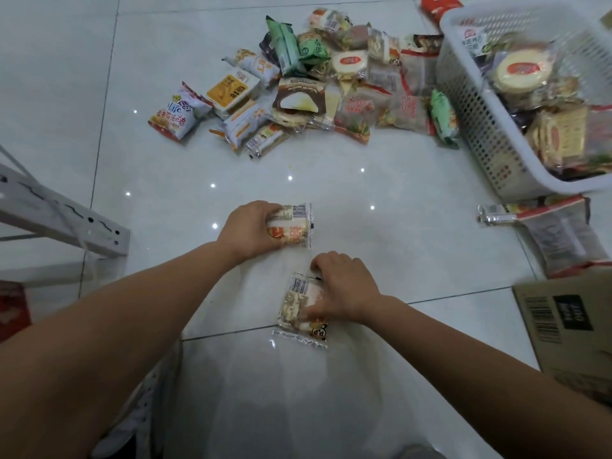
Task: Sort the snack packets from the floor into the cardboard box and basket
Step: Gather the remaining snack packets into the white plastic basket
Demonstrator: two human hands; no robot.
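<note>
My left hand (250, 228) grips a clear-wrapped white snack packet (296, 226) low over the tiled floor at centre. My right hand (344, 289) holds a second, similar packet (298, 309) that lies on the floor just nearer to me. A heap of mixed snack packets (298, 84) lies on the floor further off. A white perforated basket (490, 127) at the upper right holds several packets. The corner of a cardboard box (569, 329) shows at the right edge.
A large clear packet (559, 233) lies on the floor between the basket and the box. A white metal shelf frame (63, 220) stands at the left, with a red object (13, 309) below it. Bare tile lies between my hands and the heap.
</note>
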